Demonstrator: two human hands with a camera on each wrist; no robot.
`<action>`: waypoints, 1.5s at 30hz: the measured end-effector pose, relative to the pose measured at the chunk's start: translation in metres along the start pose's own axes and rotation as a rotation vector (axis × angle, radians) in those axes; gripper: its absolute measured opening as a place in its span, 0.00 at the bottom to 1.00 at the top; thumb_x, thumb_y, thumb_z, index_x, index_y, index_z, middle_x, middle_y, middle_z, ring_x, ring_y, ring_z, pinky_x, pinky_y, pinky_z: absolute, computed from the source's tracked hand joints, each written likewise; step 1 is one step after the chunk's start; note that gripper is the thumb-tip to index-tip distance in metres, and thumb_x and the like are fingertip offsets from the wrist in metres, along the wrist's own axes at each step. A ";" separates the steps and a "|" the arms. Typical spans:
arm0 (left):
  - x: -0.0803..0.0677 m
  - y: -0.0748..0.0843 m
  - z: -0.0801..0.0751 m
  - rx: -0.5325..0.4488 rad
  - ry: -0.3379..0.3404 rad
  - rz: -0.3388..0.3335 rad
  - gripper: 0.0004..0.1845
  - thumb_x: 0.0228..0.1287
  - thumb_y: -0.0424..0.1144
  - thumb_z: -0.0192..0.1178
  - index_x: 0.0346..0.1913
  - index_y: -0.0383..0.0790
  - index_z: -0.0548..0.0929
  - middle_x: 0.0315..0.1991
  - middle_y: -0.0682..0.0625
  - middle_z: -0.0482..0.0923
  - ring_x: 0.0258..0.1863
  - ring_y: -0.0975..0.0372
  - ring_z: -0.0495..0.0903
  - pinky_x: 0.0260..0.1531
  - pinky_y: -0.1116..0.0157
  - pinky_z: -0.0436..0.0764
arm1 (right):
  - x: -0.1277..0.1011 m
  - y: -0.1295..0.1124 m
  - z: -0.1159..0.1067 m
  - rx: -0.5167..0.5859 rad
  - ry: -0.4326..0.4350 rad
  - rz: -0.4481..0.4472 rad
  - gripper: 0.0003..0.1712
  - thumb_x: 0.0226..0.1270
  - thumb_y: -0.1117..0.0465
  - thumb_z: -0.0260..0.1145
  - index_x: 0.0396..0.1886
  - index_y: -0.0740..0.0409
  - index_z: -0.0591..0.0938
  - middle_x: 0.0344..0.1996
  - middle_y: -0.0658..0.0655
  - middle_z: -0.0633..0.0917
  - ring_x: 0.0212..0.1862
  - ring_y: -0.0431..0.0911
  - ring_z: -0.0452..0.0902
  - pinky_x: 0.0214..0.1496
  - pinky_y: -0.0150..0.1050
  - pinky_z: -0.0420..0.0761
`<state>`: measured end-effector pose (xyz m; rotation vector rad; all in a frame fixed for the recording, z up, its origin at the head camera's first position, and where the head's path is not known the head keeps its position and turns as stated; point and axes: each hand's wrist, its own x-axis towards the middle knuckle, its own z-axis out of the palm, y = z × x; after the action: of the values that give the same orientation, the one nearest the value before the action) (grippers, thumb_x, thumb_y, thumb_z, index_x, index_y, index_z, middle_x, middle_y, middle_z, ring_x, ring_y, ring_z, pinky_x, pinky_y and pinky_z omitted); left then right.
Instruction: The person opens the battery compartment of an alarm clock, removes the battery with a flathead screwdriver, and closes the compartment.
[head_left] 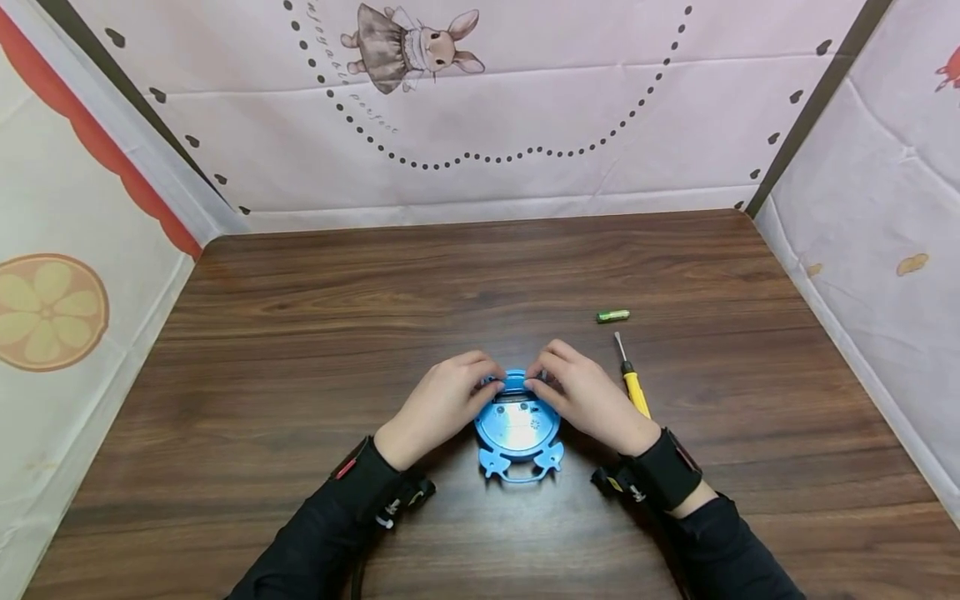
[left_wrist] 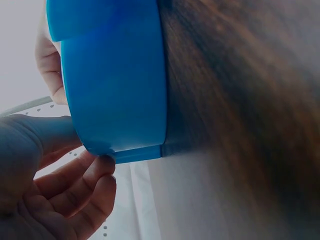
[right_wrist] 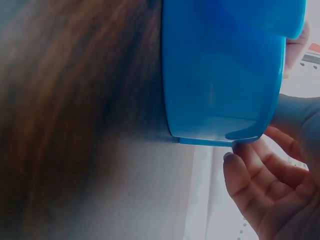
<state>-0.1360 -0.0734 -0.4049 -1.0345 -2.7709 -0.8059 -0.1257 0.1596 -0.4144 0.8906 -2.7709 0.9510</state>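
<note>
Printed fabric panels, pale pink with a rabbit figure behind and an orange-slice print on the left, enclose a dark wood-grain table (head_left: 315, 300). At its near centre lies a round blue clock (head_left: 517, 427), face down, back panel upward, flat on the wood. Its two little feet and loop stand point toward the person; its top edge points away, toward the back panel of fabric, so its long axis runs near-to-far. Both hands work at that far edge: the left hand (head_left: 442, 404) curls its fingertips onto the top-left rim, the right hand (head_left: 588, 396) onto the top-right rim, each clamped on the clock body, with the fingertips meeting over a dark slot there. The wrist views confirm contact: thumb and fingers bracket the blue side wall, which sits flush on the table. Judgement on progress: work on the back looks mid-way. A yellow-handled screwdriver (head_left: 633, 385) lies just right of the right hand, tip pointing away, and a green battery (head_left: 612, 316) lies beyond it, apart from the clock, its long axis left-to-right. The battery thus appears not yet fitted. Whether the slot cover is on or off cannot be told; the fingers hide it.
</note>
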 end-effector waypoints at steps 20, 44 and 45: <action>0.002 0.005 0.000 0.135 0.051 0.090 0.04 0.71 0.35 0.63 0.43 0.39 0.85 0.39 0.51 0.81 0.40 0.62 0.81 0.40 0.63 0.81 | 0.002 -0.004 -0.005 -0.113 -0.026 -0.116 0.04 0.76 0.64 0.62 0.45 0.58 0.76 0.39 0.51 0.75 0.37 0.40 0.70 0.38 0.35 0.75; -0.005 0.009 0.003 0.187 0.086 0.044 0.03 0.70 0.33 0.64 0.41 0.38 0.86 0.37 0.50 0.83 0.39 0.60 0.83 0.37 0.63 0.82 | 0.002 -0.008 0.005 -0.120 0.035 -0.119 0.05 0.73 0.64 0.66 0.43 0.56 0.77 0.38 0.50 0.78 0.38 0.39 0.75 0.39 0.36 0.78; -0.006 0.009 0.002 0.191 0.084 0.043 0.03 0.70 0.34 0.64 0.41 0.39 0.86 0.38 0.50 0.83 0.39 0.60 0.83 0.37 0.63 0.82 | 0.001 -0.008 0.005 -0.106 0.035 -0.109 0.05 0.73 0.64 0.66 0.43 0.56 0.78 0.38 0.49 0.79 0.38 0.39 0.75 0.40 0.36 0.78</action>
<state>-0.1258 -0.0699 -0.4041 -0.9979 -2.6818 -0.5528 -0.1217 0.1511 -0.4140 0.9868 -2.6836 0.7878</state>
